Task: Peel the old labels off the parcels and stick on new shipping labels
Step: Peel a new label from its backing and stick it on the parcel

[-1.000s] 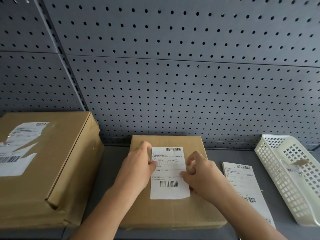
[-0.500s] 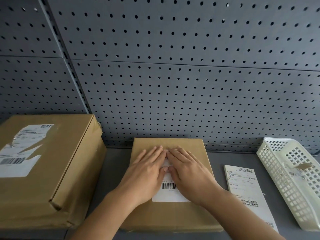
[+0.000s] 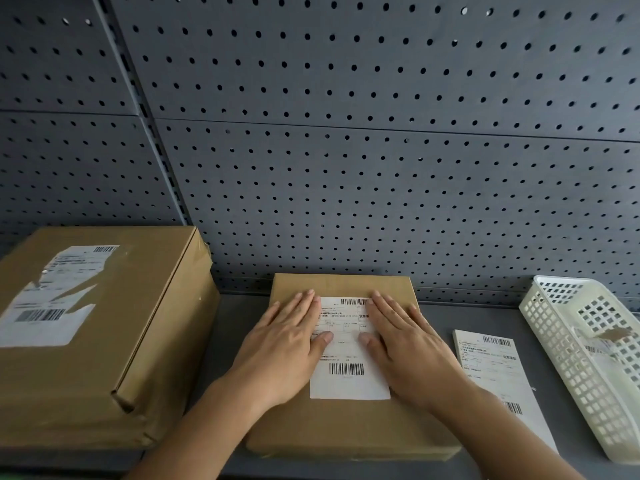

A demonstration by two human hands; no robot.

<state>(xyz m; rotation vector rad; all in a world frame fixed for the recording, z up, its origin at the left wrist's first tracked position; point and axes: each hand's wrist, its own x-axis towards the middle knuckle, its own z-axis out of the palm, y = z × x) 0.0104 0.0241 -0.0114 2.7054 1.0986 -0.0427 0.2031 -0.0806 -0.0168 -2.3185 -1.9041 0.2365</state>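
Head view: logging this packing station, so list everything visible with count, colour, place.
small parcel: one, brown, shelf centre
new label: one, white, atop small parcel
large parcel: one, brown, left
old label: one, white, torn, atop large parcel
spare labels: stack, white, right of small parcel
basket: one, cream, far right
pegboard: one wall, grey, behind
shelf: one, grey, underneath
left hand: one, flat on new label's left edge
right hand: one, flat on its right edge

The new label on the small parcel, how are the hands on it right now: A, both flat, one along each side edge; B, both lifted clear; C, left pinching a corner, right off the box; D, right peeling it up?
A: the left hand and right hand lie flat, fingers straight, over the side edges of the new label on the small parcel.
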